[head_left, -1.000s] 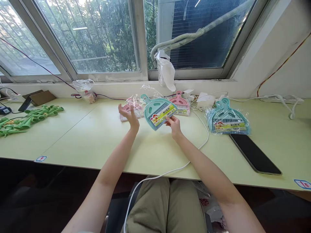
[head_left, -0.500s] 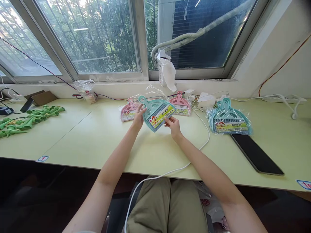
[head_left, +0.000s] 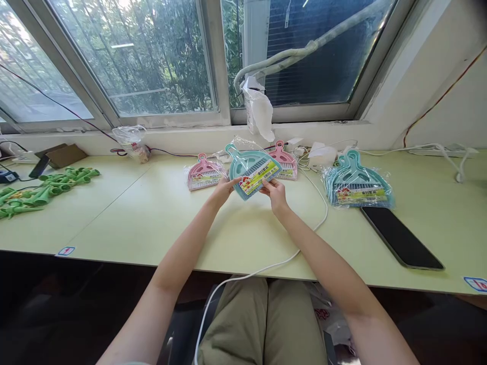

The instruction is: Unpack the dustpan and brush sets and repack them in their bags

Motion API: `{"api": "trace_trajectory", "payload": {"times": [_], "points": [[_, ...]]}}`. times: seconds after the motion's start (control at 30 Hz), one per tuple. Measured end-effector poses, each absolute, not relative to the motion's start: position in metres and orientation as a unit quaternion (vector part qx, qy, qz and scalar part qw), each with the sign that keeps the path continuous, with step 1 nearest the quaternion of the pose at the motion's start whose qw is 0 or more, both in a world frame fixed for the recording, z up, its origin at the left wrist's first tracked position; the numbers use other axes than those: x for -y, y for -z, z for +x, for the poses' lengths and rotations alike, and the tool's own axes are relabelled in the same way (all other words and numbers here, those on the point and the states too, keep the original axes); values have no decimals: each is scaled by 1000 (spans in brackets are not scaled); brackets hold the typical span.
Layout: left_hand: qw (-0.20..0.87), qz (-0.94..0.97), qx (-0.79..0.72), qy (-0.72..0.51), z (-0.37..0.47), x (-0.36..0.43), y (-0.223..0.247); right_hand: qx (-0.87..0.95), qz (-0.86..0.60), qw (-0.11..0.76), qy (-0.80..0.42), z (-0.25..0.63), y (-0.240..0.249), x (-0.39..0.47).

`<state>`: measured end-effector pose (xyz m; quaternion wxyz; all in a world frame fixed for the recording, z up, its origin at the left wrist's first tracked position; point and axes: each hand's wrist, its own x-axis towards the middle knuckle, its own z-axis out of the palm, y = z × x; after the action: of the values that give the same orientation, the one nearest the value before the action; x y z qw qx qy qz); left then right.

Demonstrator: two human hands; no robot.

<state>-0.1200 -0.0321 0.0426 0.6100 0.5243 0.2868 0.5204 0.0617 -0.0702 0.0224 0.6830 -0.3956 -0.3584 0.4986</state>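
A teal dustpan and brush set (head_left: pixel 249 165) with a yellow-green label is held tilted above the table between both hands. My left hand (head_left: pixel 223 190) grips its lower left edge, thumb on the front. On the lower right edge, beside the label's end, my right hand (head_left: pixel 276 195) is closed. Behind it on the table lie a pink dustpan set (head_left: pixel 204 175) to the left and another pink dustpan set (head_left: pixel 284 161) to the right, both in clear wrapping. Several teal sets in a stack (head_left: pixel 357 182) lie farther right.
A black phone (head_left: pixel 401 238) lies before the teal stack. A white cable (head_left: pixel 266 267) crosses the table and hangs over its front edge. Green plastic pieces (head_left: pixel 49 188) and an open brown box (head_left: pixel 64 154) are at left. A plastic bag (head_left: pixel 133 142) stands by the window.
My left hand has slid from the handle side down to the dustpan set's lower left edge. The set has moved slightly up and right, and the view has shifted a little.
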Motion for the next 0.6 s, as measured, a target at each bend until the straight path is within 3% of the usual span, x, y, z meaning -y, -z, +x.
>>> {"api": "trace_trajectory", "payload": {"times": [0.4, 0.6], "points": [[563, 574, -281, -524, -115, 38, -45, 356, -422, 689, -470, 64, -23, 67], [574, 550, -308, -522, -116, 39, -46, 382, -361, 703, -479, 62, -23, 66]]}}
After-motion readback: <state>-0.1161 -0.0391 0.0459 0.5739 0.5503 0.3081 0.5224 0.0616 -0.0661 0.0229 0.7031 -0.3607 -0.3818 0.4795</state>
